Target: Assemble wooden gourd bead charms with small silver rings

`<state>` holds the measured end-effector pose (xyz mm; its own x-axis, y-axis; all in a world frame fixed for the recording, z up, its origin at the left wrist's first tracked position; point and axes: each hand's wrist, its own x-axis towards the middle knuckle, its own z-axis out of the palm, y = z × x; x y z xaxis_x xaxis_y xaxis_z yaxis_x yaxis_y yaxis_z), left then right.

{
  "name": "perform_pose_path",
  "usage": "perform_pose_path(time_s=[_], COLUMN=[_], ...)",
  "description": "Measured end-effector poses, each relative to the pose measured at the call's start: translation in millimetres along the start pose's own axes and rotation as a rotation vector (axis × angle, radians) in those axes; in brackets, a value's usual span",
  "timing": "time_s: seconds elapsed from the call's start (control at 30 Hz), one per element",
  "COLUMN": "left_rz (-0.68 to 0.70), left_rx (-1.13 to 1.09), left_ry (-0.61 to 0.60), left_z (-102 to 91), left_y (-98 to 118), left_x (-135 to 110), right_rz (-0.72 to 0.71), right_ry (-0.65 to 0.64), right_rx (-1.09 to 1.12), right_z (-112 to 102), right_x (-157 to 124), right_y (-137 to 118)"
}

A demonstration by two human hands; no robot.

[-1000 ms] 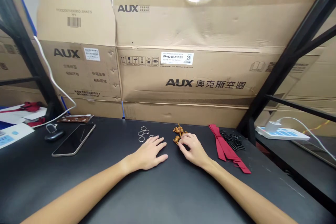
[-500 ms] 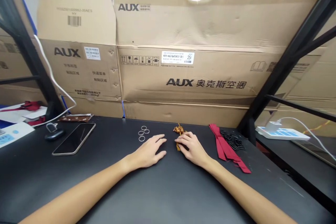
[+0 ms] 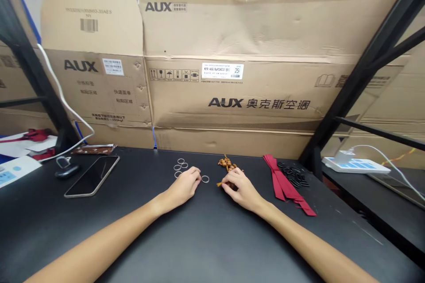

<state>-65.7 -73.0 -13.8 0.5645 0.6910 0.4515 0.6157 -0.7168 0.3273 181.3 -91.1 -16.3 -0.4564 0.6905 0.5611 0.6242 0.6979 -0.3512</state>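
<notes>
Flattened AUX air-conditioner cartons (image 3: pixel 232 97) stand upright behind a black worktop (image 3: pixel 99 239), between the posts of black and blue steel shelving (image 3: pixel 365 75). Toward the back of the worktop lies a small cluster of metal rings (image 3: pixel 179 167). The left hand (image 3: pixel 182 188) rests just in front of them, its fingers (image 3: pixel 194 176) close together and lightly curled; whether they pinch anything cannot be told. A loose metal ring (image 3: pixel 205 179) lies just beside those fingertips. The right hand (image 3: pixel 241 190) sits at a carved wooden bead ornament (image 3: pixel 227 164), its fingers (image 3: pixel 229 184) drawn together on the ornament's lower end, which they partly hide. Farther right lie a crimson ribbon (image 3: pixel 285 183) and a heap of small black loops (image 3: pixel 294 174). A smartphone (image 3: pixel 92 176) lies well left of the hands, and a white power strip (image 3: pixel 355 165) sits on a lower surface at the right.
</notes>
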Motion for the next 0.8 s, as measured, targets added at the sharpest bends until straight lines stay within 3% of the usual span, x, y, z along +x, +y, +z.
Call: perform_pose_path(time_s=[0.5, 0.8], left_rz=[0.067, 0.104], left_rx=[0.030, 0.255], left_ry=[-0.079, -0.129], left_z=[-2.0, -3.1], left_y=[1.2, 4.3], left_x=[1.6, 2.8], right_rz=[0.077, 0.074], right_ry=[0.023, 0.018], right_rx=[0.047, 0.047], right_z=[-0.8, 0.0], right_x=[2.2, 2.3], right_y=[-2.5, -3.4])
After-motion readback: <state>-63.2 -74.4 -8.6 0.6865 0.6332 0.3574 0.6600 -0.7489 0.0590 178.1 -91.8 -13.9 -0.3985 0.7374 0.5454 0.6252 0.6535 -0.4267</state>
